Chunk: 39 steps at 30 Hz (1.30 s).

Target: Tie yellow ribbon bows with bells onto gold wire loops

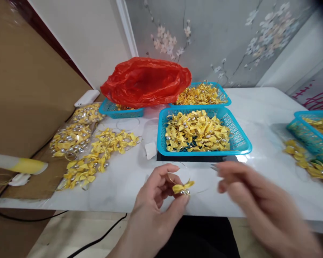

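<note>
My left hand [156, 195] pinches a small yellow ribbon bow [183, 187] with a silver bead under it and a thin gold loop of wire rising from it, just above the white table's front edge. My right hand [247, 190] is blurred to the right of the bow, fingers together near a thin metallic tip; what it holds is unclear. Directly behind both hands stands a blue basket [242, 138] filled with the same yellow bows.
A second blue basket [223, 94] of bows and a red plastic bag [146, 81] over a third basket [120, 111] stand behind. Strung bows [96, 156] lie at the left, bagged ones [71, 138] beside. Another basket [309, 134] is at the right edge. Glue gun [18, 164] far left.
</note>
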Available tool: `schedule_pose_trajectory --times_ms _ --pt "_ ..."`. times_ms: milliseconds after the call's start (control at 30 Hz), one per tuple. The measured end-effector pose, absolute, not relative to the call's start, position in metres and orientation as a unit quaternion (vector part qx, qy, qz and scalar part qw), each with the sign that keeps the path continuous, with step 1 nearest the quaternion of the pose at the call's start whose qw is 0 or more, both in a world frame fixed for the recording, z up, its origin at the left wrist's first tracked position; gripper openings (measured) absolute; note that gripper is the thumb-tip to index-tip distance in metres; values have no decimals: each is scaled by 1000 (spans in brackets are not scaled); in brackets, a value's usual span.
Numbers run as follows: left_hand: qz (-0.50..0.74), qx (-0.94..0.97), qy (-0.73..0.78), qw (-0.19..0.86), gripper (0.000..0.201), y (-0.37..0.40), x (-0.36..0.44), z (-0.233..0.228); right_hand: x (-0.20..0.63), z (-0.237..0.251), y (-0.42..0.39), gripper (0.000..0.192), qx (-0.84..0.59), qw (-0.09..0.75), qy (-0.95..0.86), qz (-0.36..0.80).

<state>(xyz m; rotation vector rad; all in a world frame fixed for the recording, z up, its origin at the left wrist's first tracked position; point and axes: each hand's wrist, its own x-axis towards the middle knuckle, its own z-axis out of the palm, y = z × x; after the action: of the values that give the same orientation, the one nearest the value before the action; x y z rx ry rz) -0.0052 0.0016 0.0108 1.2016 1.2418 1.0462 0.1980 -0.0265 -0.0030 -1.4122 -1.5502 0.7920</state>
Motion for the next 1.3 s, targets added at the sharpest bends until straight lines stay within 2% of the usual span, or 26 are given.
schedule_pose_trajectory --times_ms 100,167,267,433,567,700,900,1067,1200,1300 --pt "437 471 508 574 42 -5 2 18 175 -1 -7 16 -476 420 -631 446" --pt "435 462 499 591 41 -7 1 21 164 1 -1 20 -456 435 -618 470" --pt "439 487 489 575 40 -5 -7 20 160 5 -1 23 -455 463 -594 474" --pt "402 502 519 563 16 1 -22 15 161 2 -4 21 -470 499 -563 462" --pt "364 507 483 614 25 8 -17 15 158 0 -6 21 -468 501 -584 435" --pt "372 505 474 618 19 11 -12 14 158 4 -8 27 -479 474 -590 445" --pt "376 487 458 641 19 6 -13 15 162 6 -9 35 -483 442 -554 514" --pt "385 474 460 645 22 6 -10 17 158 5 -13 35 -490 439 -479 581" --pt "385 495 446 638 18 5 -12 15 160 6 -12 33 -495 453 -529 519" --pt "384 504 455 626 16 4 -14 14 169 8 -14 15 -511 478 -611 371"
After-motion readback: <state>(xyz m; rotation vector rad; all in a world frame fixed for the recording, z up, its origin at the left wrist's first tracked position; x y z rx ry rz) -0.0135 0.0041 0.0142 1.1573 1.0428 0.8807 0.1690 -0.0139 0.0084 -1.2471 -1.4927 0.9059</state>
